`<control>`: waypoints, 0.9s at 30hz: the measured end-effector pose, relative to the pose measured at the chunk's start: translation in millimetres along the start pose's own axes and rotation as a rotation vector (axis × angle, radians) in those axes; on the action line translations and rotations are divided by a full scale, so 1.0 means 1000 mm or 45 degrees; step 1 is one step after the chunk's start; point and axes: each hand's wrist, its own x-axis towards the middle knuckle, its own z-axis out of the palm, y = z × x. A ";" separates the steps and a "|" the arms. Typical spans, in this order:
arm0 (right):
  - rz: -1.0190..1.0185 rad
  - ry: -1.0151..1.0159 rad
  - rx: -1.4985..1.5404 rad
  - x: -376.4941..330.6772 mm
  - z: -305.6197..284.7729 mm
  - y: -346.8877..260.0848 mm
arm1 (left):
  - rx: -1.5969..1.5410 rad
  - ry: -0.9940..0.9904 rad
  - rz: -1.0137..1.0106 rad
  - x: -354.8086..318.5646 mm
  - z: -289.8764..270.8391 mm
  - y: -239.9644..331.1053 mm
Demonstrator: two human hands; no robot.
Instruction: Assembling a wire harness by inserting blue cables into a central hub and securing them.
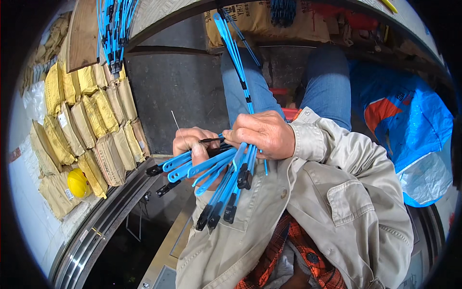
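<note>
A seated person is gripping a bundle of blue straps [219, 166] with black tips in both hands, just above the lap. The left hand [195, 144] is closing around the lower, fanned-out ends of the bundle, fingers wrapped over the blue strips, while a thin pale wire [176, 123] is rising from behind its knuckles. The right hand [263, 132] is clamping down over the top of the same bundle, its fingers curled tight, with a few longer straps running up and away between the knees of the blue jeans [329, 79]. The person is wearing a beige jacket [332, 202] over a red checked shirt [288, 253]. To the left, yellowish sacks [98, 120] are lying stacked in rows, with a yellow hard hat [77, 182] resting against them. More blue straps [113, 33] are hanging at upper left, and a blue plastic bag [409, 120] is sitting at right.
</note>
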 end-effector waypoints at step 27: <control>0.433 -0.101 0.700 0.029 -0.050 -0.013 | -0.061 -0.287 -0.223 -0.006 0.018 0.001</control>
